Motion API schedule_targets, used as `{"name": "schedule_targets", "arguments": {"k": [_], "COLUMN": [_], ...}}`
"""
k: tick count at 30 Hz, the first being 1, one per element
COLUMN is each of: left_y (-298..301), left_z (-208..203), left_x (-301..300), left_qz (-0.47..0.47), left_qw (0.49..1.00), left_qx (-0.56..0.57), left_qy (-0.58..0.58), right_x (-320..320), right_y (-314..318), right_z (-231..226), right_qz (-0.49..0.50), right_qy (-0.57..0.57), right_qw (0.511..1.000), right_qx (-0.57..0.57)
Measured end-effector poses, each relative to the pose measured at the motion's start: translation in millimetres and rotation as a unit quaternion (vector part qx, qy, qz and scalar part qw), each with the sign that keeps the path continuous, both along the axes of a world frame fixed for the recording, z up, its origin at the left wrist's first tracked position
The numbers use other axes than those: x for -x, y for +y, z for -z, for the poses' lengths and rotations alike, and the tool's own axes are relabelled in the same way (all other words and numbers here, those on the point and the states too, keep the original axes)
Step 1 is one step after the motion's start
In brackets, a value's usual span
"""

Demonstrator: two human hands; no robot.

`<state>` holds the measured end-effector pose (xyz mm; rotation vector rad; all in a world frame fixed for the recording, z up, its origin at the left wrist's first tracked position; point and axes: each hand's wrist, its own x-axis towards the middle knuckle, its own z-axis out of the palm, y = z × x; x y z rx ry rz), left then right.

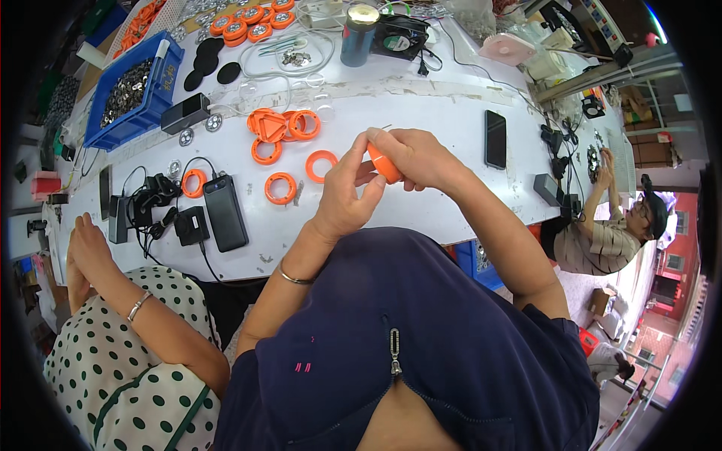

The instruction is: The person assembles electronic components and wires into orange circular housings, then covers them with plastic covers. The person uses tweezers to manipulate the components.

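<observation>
My left hand (344, 189) and my right hand (421, 156) meet above the white table, both closed on an orange plastic ring-like part (386, 167). It is held tilted between the fingers, which hide much of it. A thin strand sticks up by my fingertips; its kind is too small to tell. Left of my left hand, a loose orange ring (309, 168) lies flat, with another orange ring (269, 189) nearer to me. Farther off is a small cluster of orange rings with a triangular orange piece (265, 120) on top.
A blue bin (167, 84) of small metal parts stands far left. Chargers, cables and a black power bank (225, 213) lie left; a phone (495, 139) lies right. At the back stand a dark canister (358, 41) and a fan (398, 35). Co-workers sit on both sides.
</observation>
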<state>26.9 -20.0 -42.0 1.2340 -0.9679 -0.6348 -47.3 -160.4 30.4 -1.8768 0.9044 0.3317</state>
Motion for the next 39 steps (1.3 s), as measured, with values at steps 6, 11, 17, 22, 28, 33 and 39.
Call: {"name": "schedule_targets", "arguments": {"k": [6,11,17,22,28,33,39], "left_y": [-7,-13,-10,-3,5,6,5], "left_z": [19,-8,-9,2,-21,-52,-49], "left_x": [4,13,1,-17,-18,-6,0], "left_qz": [-0.101,-0.061,-0.033,0.003,0.071,0.096,0.077], "left_qw": [0.995,0.914,0.821,0.801,0.819,0.831,0.880], "left_qx": [-0.016,-0.098,-0.078,-0.071,-0.082,0.020,0.056], "left_qy": [-0.022,0.389,0.564,0.594,0.563,0.548,0.465], "right_x": [4,-4,-17,-12,-8,-9,-7], "right_y": [11,14,8,8,-8,-7,0], "right_z": [21,27,24,-3,-23,-40,-42], "right_qz": [-0.033,0.026,-0.099,-0.262,-0.347,-0.287,-0.219], "right_qy": [-0.111,-0.095,-0.070,-0.152,-0.228,-0.234,-0.288], "right_qw": [0.993,0.995,0.985,0.937,0.896,0.910,0.909], "right_qx": [0.013,0.006,0.119,0.175,0.156,0.185,0.205]}}
